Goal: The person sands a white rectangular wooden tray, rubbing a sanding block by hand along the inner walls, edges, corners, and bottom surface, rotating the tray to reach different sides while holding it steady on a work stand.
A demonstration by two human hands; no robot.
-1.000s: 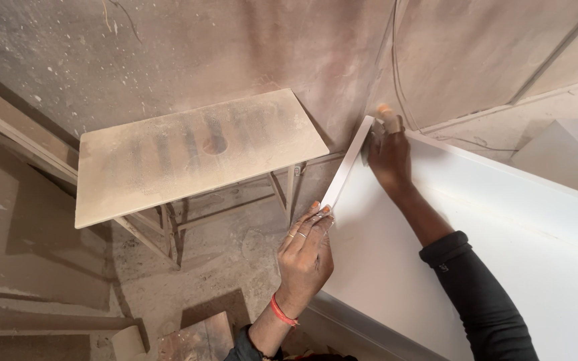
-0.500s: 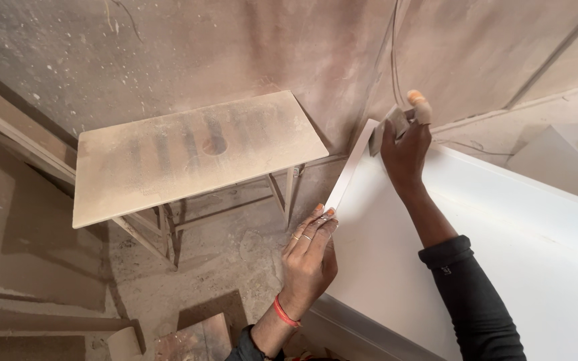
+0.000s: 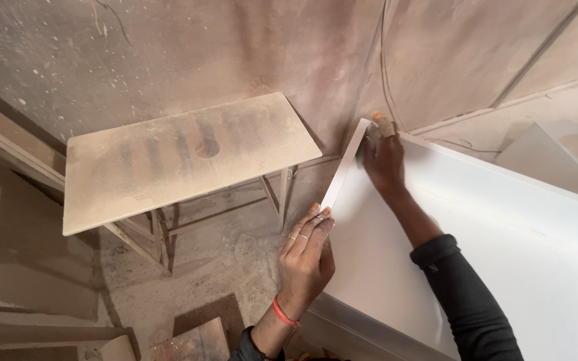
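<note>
Sliding back down from the corner, the right hand (image 3: 384,159) now presses flat, fingers together, on the white panel's (image 3: 503,267) upper edge, one finger taped. The left hand (image 3: 306,257) braces the lower edge with straightened fingers, gripping nothing. Beside them, a dusty table (image 3: 182,157) stands on a sawdust-covered floor (image 3: 222,267) against bare brown walls (image 3: 168,53).

White panel unit, edge under inspection.
The white panel unit (image 3: 503,267) is lying tilted on the dusty floor, its smooth face showing; its narrow white end edge (image 3: 344,168) is running diagonally, clean, and its raised walls are forming an open box.
</note>
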